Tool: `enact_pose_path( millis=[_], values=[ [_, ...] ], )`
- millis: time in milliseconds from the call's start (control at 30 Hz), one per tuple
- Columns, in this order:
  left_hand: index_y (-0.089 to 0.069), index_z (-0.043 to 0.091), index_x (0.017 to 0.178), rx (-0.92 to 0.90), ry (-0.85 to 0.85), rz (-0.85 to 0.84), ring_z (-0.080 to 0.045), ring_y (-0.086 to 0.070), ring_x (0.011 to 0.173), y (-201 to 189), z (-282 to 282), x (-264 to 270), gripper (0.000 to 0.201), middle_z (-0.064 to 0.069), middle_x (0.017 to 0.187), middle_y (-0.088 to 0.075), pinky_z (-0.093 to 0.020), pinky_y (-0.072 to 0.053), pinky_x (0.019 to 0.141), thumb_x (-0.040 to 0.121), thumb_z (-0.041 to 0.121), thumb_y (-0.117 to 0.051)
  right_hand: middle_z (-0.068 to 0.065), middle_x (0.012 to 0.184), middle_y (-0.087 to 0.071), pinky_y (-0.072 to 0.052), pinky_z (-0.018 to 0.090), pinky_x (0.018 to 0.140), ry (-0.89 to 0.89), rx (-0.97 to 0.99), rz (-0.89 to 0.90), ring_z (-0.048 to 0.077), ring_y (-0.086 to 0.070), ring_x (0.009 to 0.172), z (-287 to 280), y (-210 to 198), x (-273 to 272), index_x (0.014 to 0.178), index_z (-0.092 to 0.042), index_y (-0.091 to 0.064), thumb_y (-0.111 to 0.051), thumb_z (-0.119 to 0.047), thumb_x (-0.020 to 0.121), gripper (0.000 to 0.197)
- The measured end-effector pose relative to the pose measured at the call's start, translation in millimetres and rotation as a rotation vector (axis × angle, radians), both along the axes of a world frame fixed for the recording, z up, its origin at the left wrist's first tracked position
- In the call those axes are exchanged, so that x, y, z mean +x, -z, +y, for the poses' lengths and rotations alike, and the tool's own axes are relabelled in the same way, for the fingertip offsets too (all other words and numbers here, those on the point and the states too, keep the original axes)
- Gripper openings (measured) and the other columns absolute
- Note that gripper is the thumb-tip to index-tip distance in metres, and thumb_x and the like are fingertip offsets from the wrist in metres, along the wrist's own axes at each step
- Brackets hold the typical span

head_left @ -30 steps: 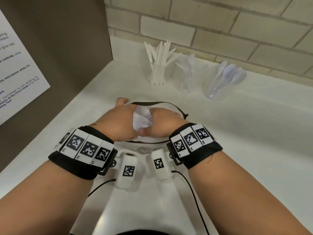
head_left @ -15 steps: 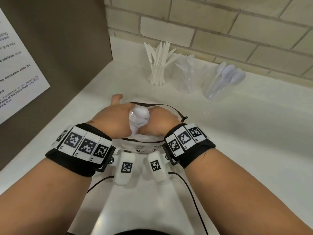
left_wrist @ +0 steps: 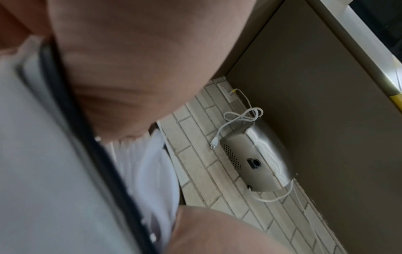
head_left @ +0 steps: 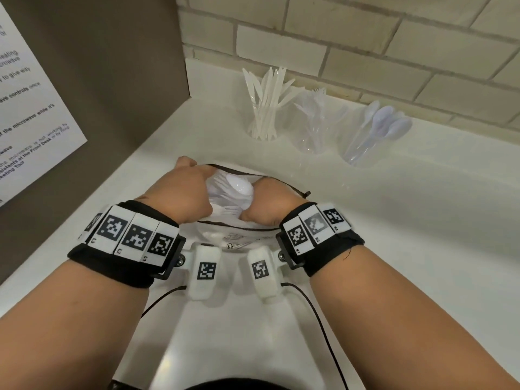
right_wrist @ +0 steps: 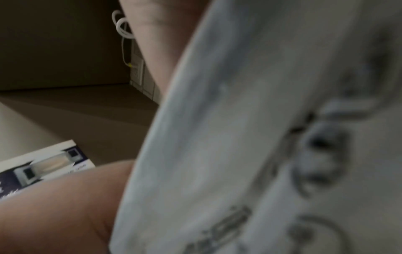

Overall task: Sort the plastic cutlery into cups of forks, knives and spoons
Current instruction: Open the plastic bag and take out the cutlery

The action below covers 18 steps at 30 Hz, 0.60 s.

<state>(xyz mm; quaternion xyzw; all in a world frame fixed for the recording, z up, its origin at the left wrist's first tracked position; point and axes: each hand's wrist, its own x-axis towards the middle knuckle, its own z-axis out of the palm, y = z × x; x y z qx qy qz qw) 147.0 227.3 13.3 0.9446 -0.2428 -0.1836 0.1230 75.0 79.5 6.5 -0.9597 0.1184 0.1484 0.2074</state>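
A white zip bag [head_left: 233, 239] lies on the counter in front of me. My left hand [head_left: 185, 190] grips the left side of its mouth and my right hand [head_left: 270, 202] grips the right side, holding it apart. Inside lies white plastic cutlery, a spoon [head_left: 239, 185] on top and fork tines below it. Behind stand three clear cups: knives [head_left: 264, 108], forks [head_left: 313, 122] and spoons [head_left: 371, 130]. The left wrist view has my palm [left_wrist: 130, 68] on the bag's black zip edge [left_wrist: 87, 146]. Blurred bag fabric [right_wrist: 239, 137] fills the right wrist view.
A brown side panel with a paper notice [head_left: 28, 108] closes the left. A brick wall [head_left: 337, 52] runs behind the cups. White countertop [head_left: 408, 235] stretches to the right. A metal wall unit with a white cord [left_wrist: 256, 159] shows in the left wrist view.
Both hands have drawn the bag's mouth wider apart, and the spoon and fork tines inside have come into sight. The cups have not moved.
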Motion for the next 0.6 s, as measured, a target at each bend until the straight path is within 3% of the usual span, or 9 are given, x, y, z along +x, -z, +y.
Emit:
enact_pose_path(
  millis=[133,200,300,367,433,500,600],
  values=[
    [-0.036,0.034,0.143,0.053,-0.047,0.047,-0.021,-0.056,0.088,-7.5,3.8,2.7,0.075,-0.005,0.138,-0.034,-0.025,-0.043,0.063,0.075,0.018,-0.065,0.009,0.097,-0.065,-0.051,0.031,0.08,-0.086,0.052,0.018,0.024,-0.061,0.088,-5.6,-10.6,-2.7,0.101,-0.005,-0.066,-0.067,-0.028,0.083,0.03],
    [-0.041,0.03,0.139,0.066,-0.019,0.053,-0.019,-0.056,0.082,-8.8,4.4,2.4,0.071,-0.006,0.124,-0.046,-0.025,-0.041,0.059,0.074,0.018,-0.066,0.01,0.104,-0.066,-0.052,0.034,0.087,-0.09,0.083,0.017,0.026,-0.062,0.095,-5.5,-10.6,-4.9,0.107,-0.006,-0.066,-0.068,-0.027,0.083,0.031],
    [-0.049,0.02,0.125,0.011,0.049,0.057,-0.019,-0.056,0.08,-4.6,3.2,0.9,0.058,-0.001,0.099,-0.056,-0.022,-0.037,0.052,0.07,0.01,-0.065,0.006,0.093,-0.063,-0.048,0.028,0.077,-0.127,0.072,0.031,0.024,-0.06,0.088,-2.2,-6.6,-6.0,0.102,-0.008,-0.065,-0.068,-0.024,0.084,0.025],
    [-0.05,0.019,0.125,-0.064,0.09,0.085,-0.017,-0.057,0.085,-2.0,2.5,-0.4,0.061,0.003,0.098,-0.057,-0.019,-0.037,0.055,0.069,0.005,-0.065,-0.002,0.074,-0.054,-0.041,0.025,0.069,-0.144,0.033,0.045,0.02,-0.054,0.078,2.5,-2.6,-6.1,0.088,-0.012,-0.061,-0.069,-0.025,0.082,0.016],
    [-0.051,0.021,0.121,-0.116,0.116,0.098,-0.015,-0.056,0.086,-0.8,2.4,-2.0,0.057,0.004,0.099,-0.057,-0.017,-0.036,0.055,0.068,0.003,-0.066,-0.005,0.067,-0.049,-0.04,0.025,0.066,-0.097,0.026,0.036,0.019,-0.053,0.072,4.6,2.2,-5.0,0.08,-0.015,-0.057,-0.071,-0.028,0.078,0.019],
    [-0.053,0.025,0.11,-0.152,0.13,0.086,-0.015,-0.058,0.085,-1.2,3.6,-2.9,0.049,0.004,0.099,-0.058,-0.017,-0.037,0.056,0.067,0.004,-0.066,-0.005,0.067,-0.051,-0.042,0.026,0.064,-0.052,0.021,0.006,0.02,-0.054,0.07,4.6,4.9,-3.5,0.076,-0.015,-0.056,-0.072,-0.03,0.076,0.022],
    [-0.054,0.023,0.12,-0.112,0.089,0.076,-0.019,-0.058,0.087,-6.0,7.3,-1.1,0.058,0.001,0.104,-0.051,-0.02,-0.041,0.059,0.067,0.007,-0.071,0.001,0.081,-0.059,-0.05,0.029,0.07,-0.041,0.046,-0.026,0.022,-0.058,0.078,1.8,2.6,-4.5,0.09,-0.012,-0.063,-0.072,-0.031,0.077,0.025]
  ],
)
